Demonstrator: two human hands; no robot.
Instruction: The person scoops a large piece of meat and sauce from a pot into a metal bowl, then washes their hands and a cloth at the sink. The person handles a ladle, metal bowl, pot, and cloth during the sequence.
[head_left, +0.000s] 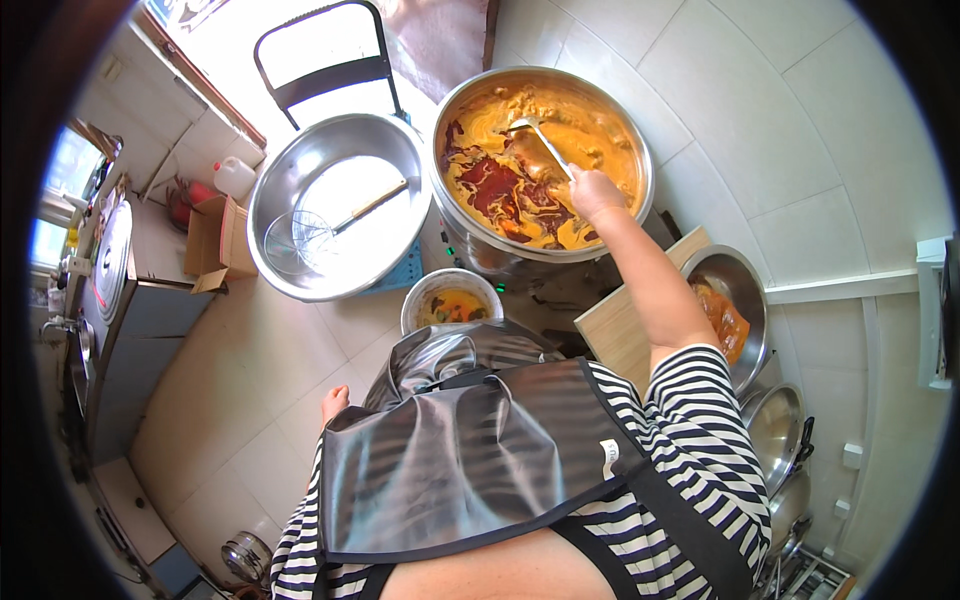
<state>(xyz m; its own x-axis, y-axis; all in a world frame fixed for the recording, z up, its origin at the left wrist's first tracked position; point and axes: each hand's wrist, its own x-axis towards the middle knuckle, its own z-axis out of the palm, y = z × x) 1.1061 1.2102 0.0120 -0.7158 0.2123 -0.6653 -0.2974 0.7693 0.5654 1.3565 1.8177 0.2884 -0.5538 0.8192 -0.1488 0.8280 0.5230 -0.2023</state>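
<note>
My right hand (598, 193) grips the handle of a metal ladle (551, 148), whose bowl lies at the surface of an orange and dark red oily liquid (491, 184). Lumps show in the liquid, but I cannot tell what they are. It fills much of a large round steel pot (649, 161). Down at my left side, my left hand (335, 401) is partly hidden behind the black apron (450, 465); nothing shows in it. Between me and the pot stands a white bucket (409, 304) holding orange liquid with dark bits.
Left of the pot, a wide steel basin (262, 176) holds a wire whisk (352, 217) with a wooden handle. A steel bowl (756, 300) with an orange-brown mass stands right, beside a wooden board (619, 322). A folding chair (330, 82), a cardboard box (217, 240) and a counter (161, 307) lie further left.
</note>
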